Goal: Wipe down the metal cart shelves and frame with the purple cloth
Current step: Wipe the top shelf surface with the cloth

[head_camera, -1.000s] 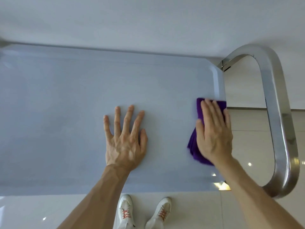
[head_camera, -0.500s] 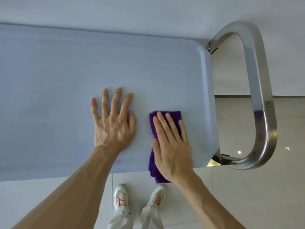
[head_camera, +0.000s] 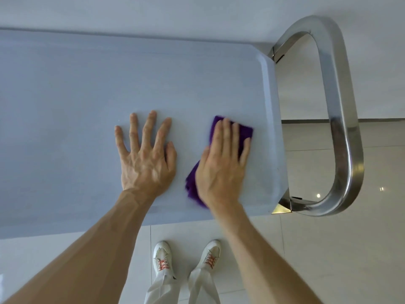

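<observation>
My right hand [head_camera: 221, 165] flat, fingers extended, pressing purple cloth [head_camera: 245, 131] onto cart top shelf [head_camera: 87, 95] near handle [head_camera: 341, 128]. Cloth long axis runs near edge to far. Left hand [head_camera: 146, 159] splayed flat beside, holding nothing.

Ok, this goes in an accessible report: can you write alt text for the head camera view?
Right hand presses a purple cloth flat on the cart's top shelf, near its steel handle. Left hand rests spread beside it.
</observation>
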